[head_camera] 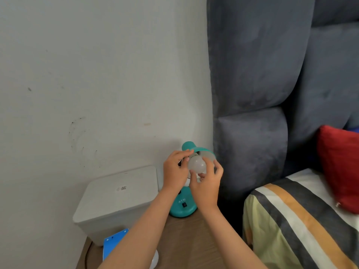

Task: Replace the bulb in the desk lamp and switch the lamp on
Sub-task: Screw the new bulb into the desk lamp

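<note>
A teal desk lamp (181, 207) stands on a wooden bedside table, its shade (196, 148) tilted toward me. A white frosted bulb (196, 165) sits at the mouth of the shade. My right hand (206, 184) has its fingers wrapped around the bulb from below and the right. My left hand (174, 169) grips the shade's rim beside the bulb's neck. The bulb's base and the socket are hidden. A black rocker switch (184, 205) is on the lamp's base. Another white bulb (154, 260) lies at the bottom edge, partly hidden under my left forearm.
A white lidded box (118, 199) stands left of the lamp against the wall. A blue carton (114, 243) lies in front of it. A grey padded headboard (252, 94) rises right of the lamp, with a striped pillow (291, 220) and a red cushion (340, 167) on the bed.
</note>
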Action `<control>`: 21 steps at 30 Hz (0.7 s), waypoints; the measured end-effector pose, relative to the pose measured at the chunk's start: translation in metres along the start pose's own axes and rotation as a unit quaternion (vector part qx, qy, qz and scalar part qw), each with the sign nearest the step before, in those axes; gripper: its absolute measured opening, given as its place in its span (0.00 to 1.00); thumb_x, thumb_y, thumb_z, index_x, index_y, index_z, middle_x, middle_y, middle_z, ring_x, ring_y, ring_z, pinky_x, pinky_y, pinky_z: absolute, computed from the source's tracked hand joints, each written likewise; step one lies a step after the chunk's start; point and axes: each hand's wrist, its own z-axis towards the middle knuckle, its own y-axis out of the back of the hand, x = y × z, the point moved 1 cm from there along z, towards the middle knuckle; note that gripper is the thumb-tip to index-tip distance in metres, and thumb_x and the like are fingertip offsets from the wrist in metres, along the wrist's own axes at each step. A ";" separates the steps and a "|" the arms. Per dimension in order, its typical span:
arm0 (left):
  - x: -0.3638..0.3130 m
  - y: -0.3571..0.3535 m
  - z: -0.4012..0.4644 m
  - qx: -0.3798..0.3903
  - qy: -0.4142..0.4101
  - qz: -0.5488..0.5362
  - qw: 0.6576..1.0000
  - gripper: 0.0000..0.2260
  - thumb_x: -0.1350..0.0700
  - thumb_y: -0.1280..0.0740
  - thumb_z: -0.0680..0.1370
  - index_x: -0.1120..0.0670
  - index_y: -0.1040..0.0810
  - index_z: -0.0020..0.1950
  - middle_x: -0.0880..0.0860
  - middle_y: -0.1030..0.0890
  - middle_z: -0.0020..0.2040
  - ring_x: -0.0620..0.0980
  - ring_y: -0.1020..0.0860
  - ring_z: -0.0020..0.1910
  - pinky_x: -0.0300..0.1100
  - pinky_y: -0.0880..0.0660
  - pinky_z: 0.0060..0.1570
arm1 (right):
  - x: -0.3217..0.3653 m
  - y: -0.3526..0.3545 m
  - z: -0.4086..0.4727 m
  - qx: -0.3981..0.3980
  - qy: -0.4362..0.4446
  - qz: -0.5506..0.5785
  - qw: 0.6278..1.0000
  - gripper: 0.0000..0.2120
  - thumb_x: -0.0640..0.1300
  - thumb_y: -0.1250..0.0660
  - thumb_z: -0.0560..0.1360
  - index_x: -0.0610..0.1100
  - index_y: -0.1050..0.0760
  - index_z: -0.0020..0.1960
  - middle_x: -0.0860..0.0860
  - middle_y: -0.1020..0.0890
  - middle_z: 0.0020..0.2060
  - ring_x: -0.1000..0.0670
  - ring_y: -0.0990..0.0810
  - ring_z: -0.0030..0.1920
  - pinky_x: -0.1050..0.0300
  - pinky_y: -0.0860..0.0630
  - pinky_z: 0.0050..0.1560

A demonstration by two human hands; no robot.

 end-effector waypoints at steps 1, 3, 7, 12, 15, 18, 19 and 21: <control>0.000 0.000 0.000 0.000 -0.003 0.003 1.000 0.13 0.67 0.35 0.75 0.53 0.18 0.53 0.46 0.20 0.49 0.32 0.24 0.49 0.21 0.31 0.49 | -0.001 0.000 -0.001 0.009 0.014 -0.009 1.000 0.22 0.37 0.30 0.71 0.45 0.28 0.63 0.43 0.32 0.63 0.52 0.24 0.49 0.64 0.23 0.48; 0.000 0.000 0.001 0.003 -0.005 0.010 1.000 0.13 0.67 0.35 0.75 0.52 0.18 0.53 0.47 0.19 0.49 0.34 0.23 0.49 0.21 0.31 0.49 | -0.002 0.001 -0.001 0.013 -0.001 -0.012 1.000 0.21 0.37 0.30 0.72 0.45 0.28 0.63 0.42 0.27 0.58 0.51 0.21 0.43 0.64 0.22 0.45; 0.000 0.000 0.001 0.007 0.000 0.012 1.000 0.13 0.67 0.35 0.75 0.52 0.18 0.53 0.47 0.19 0.50 0.34 0.24 0.49 0.21 0.31 0.49 | 0.003 0.003 0.004 -0.009 -0.080 0.031 0.996 0.21 0.45 0.30 0.73 0.42 0.31 0.63 0.42 0.23 0.54 0.51 0.21 0.41 0.70 0.28 0.39; 0.000 0.001 0.001 0.017 0.005 0.015 1.000 0.13 0.67 0.36 0.75 0.52 0.18 0.54 0.47 0.20 0.50 0.37 0.23 0.50 0.21 0.31 0.50 | 0.007 0.000 0.002 -0.011 -0.014 0.031 0.999 0.21 0.39 0.29 0.71 0.43 0.28 0.63 0.43 0.27 0.57 0.56 0.22 0.42 0.73 0.26 0.41; 0.000 0.002 0.002 0.013 0.006 0.014 1.000 0.13 0.67 0.35 0.75 0.52 0.18 0.53 0.47 0.19 0.50 0.34 0.23 0.49 0.21 0.31 0.50 | 0.010 0.002 0.008 -0.029 -0.077 0.048 0.995 0.20 0.45 0.30 0.73 0.42 0.30 0.62 0.43 0.24 0.54 0.51 0.20 0.39 0.72 0.28 0.35; 0.000 0.002 0.002 0.014 0.011 0.008 1.000 0.13 0.67 0.35 0.75 0.52 0.18 0.52 0.46 0.19 0.49 0.30 0.24 0.48 0.21 0.31 0.49 | 0.010 0.002 0.009 -0.038 -0.090 0.057 0.994 0.22 0.46 0.30 0.73 0.40 0.32 0.62 0.43 0.27 0.57 0.49 0.21 0.42 0.65 0.25 0.39; -0.001 0.002 0.002 0.013 0.013 0.005 1.000 0.13 0.67 0.35 0.75 0.52 0.18 0.52 0.46 0.19 0.49 0.30 0.24 0.48 0.21 0.31 0.49 | 0.010 0.002 0.008 -0.035 -0.075 0.052 0.995 0.22 0.44 0.30 0.73 0.41 0.32 0.63 0.43 0.28 0.57 0.50 0.21 0.44 0.62 0.23 0.42; -0.001 0.002 0.001 0.012 0.013 0.002 1.000 0.13 0.67 0.35 0.75 0.52 0.18 0.52 0.47 0.19 0.49 0.32 0.24 0.48 0.22 0.31 0.49 | 0.008 0.001 0.005 -0.022 -0.040 0.042 0.998 0.21 0.40 0.32 0.73 0.44 0.30 0.65 0.45 0.30 0.55 0.52 0.23 0.47 0.58 0.21 0.46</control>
